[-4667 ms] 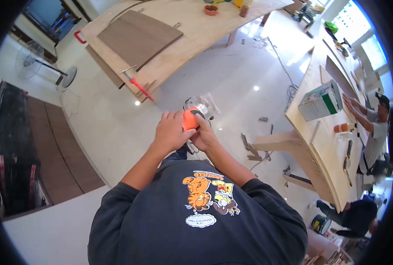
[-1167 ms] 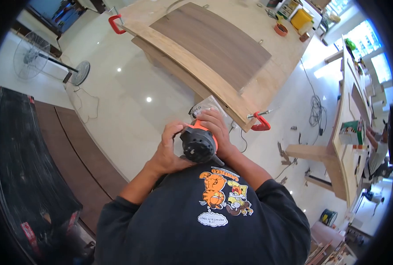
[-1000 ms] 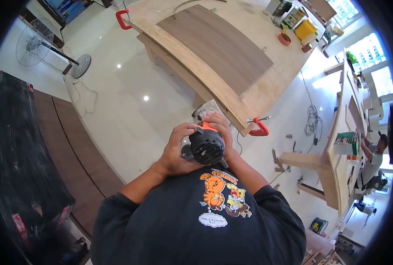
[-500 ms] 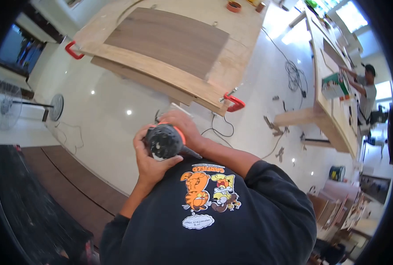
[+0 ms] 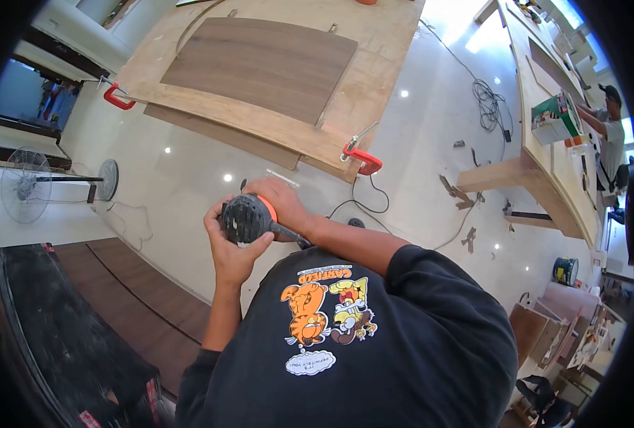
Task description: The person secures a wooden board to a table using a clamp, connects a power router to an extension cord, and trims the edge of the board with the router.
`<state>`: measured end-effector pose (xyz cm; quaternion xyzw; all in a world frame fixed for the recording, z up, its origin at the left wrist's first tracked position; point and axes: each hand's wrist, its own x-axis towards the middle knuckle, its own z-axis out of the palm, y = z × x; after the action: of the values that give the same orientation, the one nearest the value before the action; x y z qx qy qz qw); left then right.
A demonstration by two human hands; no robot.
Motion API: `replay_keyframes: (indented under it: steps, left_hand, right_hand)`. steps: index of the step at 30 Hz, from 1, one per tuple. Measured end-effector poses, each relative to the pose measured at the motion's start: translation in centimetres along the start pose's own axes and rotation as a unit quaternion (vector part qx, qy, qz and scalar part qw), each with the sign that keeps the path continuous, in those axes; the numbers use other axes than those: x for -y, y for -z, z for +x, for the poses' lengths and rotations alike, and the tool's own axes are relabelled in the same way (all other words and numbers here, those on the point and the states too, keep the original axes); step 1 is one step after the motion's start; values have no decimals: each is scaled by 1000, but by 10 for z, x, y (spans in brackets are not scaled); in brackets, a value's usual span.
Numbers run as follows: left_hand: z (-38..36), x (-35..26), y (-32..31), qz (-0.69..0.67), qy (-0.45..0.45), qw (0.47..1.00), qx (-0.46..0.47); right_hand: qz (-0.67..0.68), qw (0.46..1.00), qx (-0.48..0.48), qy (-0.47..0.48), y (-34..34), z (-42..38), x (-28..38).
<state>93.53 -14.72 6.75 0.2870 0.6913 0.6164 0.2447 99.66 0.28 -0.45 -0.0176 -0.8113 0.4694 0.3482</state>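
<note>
A corded power tool, by its look a trim router (image 5: 247, 220), is held close to my chest, with its round black vented cap facing me and an orange band behind it. My left hand (image 5: 229, 250) wraps its near left side, thumb along the bottom. My right hand (image 5: 285, 205) closes over the far right side of its body. A pale, thin base edge shows beyond my right fingers; the tool's far end is mostly hidden. Ahead is a wooden worktable (image 5: 381, 78) bearing a brown wood-grain panel (image 5: 260, 68). A light board (image 5: 238, 118) lies along its near edge.
Red C-clamps (image 5: 119, 98) (image 5: 365, 161) grip the board's ends. Black cable (image 5: 374, 207) loops on the glossy floor, with scraps (image 5: 456, 192) to the right. A fan (image 5: 28, 184) and dark panels (image 5: 139, 285) are at left. Another person (image 5: 609, 128) works at the right-hand bench (image 5: 545, 164).
The view has shifted slightly, so the worktable sits a little lower left. Both hands keep hold of the router, which has turned a little, its pale base now less visible.
</note>
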Motion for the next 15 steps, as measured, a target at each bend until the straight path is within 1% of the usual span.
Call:
replay_keyframes:
  steps: [2,5,8,10,12,15]
  left_hand:
    - [3,-8,-17,30,25,999,-15]
    - [7,-5,-27,143,-42,988,-35]
    - [19,-6,-31,238,-40,970,7]
    - [29,-9,-39,258,-43,965,35]
    - [37,-13,-45,263,-36,963,43]
    - [43,-25,-63,249,-18,967,51]
  right_hand:
    - [-11,1000,-13,6,5,-2,-13]
    - [-12,999,-42,2,7,-3,-24]
    - [22,998,-53,-29,15,-11,-26]
    - [43,997,-41,-58,25,-16,-27]
    - [54,994,-18,-90,34,-16,-29]
    - [64,992,-29,-108,42,-21,-42]
